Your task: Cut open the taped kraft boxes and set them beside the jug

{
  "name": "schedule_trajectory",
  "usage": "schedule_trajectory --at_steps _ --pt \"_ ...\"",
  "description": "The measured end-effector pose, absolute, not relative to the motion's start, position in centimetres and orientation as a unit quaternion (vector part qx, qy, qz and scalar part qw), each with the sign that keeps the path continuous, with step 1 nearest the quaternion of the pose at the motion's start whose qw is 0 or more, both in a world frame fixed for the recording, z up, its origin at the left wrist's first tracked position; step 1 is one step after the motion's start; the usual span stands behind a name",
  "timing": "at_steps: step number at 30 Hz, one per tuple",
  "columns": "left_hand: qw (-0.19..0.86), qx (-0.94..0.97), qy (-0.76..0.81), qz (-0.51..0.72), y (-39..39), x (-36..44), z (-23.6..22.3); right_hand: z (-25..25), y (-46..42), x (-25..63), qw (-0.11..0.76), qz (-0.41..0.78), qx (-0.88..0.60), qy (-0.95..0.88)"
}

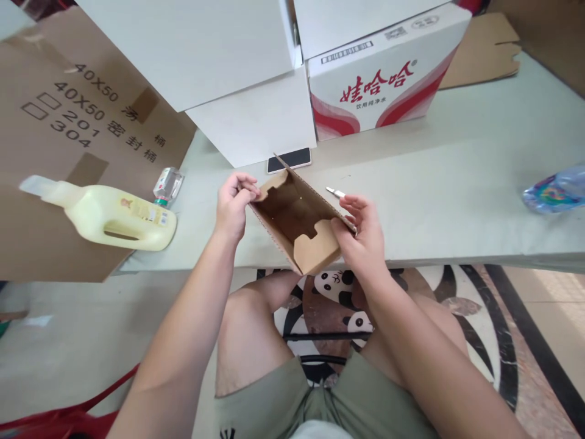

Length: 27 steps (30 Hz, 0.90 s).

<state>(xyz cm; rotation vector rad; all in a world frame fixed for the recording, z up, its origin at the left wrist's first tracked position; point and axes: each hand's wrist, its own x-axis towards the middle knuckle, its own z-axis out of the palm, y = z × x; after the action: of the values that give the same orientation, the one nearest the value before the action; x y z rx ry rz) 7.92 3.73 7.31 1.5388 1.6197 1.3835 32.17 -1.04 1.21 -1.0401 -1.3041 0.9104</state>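
Between my two hands a small brown cardboard box [292, 216] is held tilted at the table's front edge, its open side facing me. Notched end flaps show at both ends of it. My left hand [235, 204] pinches the left end, thumb and fingers on the flap and rim. At the right end my right hand [363, 235] grips the wall, with the thumb by the inner flap and the fingers behind. A small white pen-like tool [336, 192] lies on the table just beyond my right fingers. The box's underside is hidden.
On the table [457, 177], a dark-screened phone [289, 160] lies by stacked white boxes [256, 116]. A red-and-white carton [379, 91] stands behind. To the left are a pale yellow jug [114, 216], a small clear bottle [168, 186] and a large carton [82, 134]; at right, a plastic bottle [555, 190].
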Motion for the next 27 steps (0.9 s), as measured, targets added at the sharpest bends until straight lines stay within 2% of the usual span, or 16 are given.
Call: schedule_trajectory --at_steps 3,6,9,12,16,20,22,24,27 --pt "0.224 0.602 0.609 0.464 2.6 8.5 7.2 1.1 -0.5 32.3 0.601 0.414 -0.441 -0.523" --pt "0.193 0.644 0.608 0.423 2.7 8.8 6.4 1.1 -0.6 32.4 0.618 0.388 -0.402 -0.554" --pt "0.118 0.679 0.588 0.424 3.8 9.0 5.3 1.1 -0.8 32.5 0.637 0.357 -0.337 -0.594" --pt "0.066 0.713 0.564 0.410 4.8 9.1 4.7 0.9 -0.9 32.1 0.633 0.344 -0.362 -0.591" --pt "0.118 0.734 0.568 0.352 5.3 8.9 5.1 1.1 -1.0 31.4 0.598 0.344 -0.407 -0.599" --pt "0.155 0.706 0.577 0.380 4.4 8.0 5.4 1.4 -1.0 31.9 0.607 0.352 -0.352 -0.619" --pt "0.163 0.685 0.585 0.402 3.4 7.4 5.1 1.3 -0.7 32.4 0.606 0.378 -0.373 -0.592" --pt "0.159 0.660 0.600 0.424 2.2 6.7 4.7 1.0 -0.1 32.9 0.569 0.426 -0.450 -0.541" --pt "0.160 0.613 0.622 0.460 0.6 6.0 4.0 0.5 0.7 33.2 0.420 0.520 -0.550 -0.501"
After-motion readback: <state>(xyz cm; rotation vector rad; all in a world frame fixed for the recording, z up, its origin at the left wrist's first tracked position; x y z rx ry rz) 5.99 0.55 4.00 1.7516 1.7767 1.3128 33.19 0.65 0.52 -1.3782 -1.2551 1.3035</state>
